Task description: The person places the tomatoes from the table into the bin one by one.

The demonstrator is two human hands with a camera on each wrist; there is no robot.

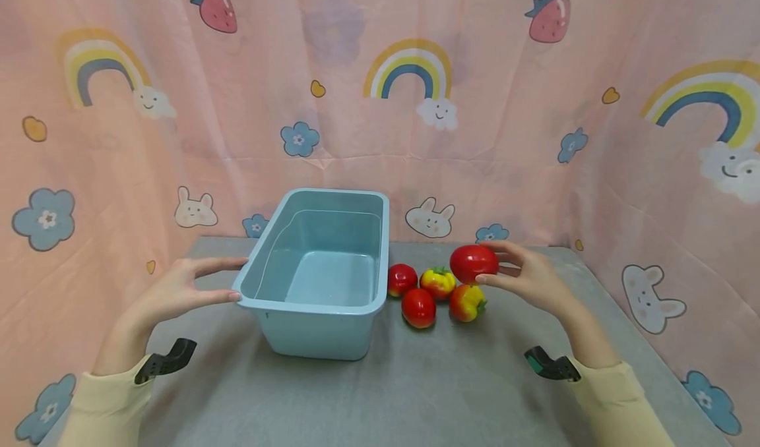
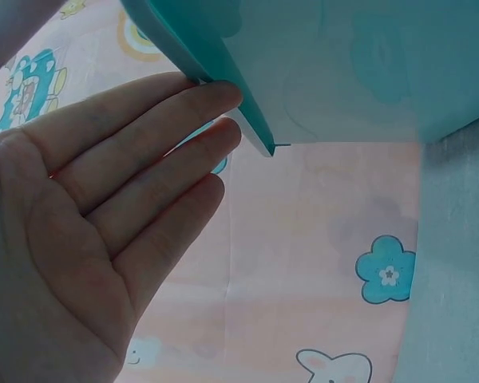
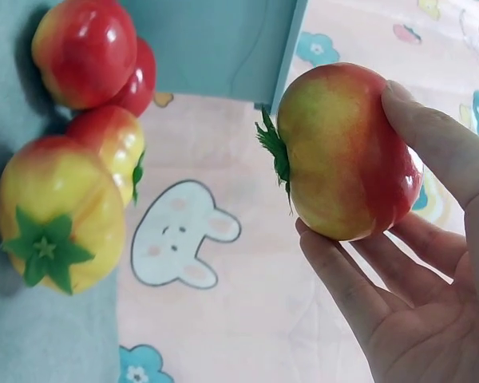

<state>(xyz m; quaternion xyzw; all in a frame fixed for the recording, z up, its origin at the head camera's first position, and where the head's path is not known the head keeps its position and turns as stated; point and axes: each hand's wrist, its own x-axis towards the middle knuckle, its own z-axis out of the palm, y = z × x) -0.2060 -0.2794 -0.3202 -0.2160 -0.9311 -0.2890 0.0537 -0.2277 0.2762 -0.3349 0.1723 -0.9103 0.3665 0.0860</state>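
Pinching a red-and-yellow tomato [image 3: 347, 152] between thumb and fingers, the right hand [image 1: 528, 275] holds it above the tabletop [image 1: 415, 394], towards the back edge and right of the light-blue basin [image 1: 317, 335]. The left hand [image 1: 178, 292] is spread, its nearly straight fingers touching the basin on the tabletop's left-edge side. Four more tomatoes [image 1: 419, 308] sit just beside the basin. Transferring looks like the step in hand; the next move probably calls for bringing the held one over the basin before loosening that pinch.
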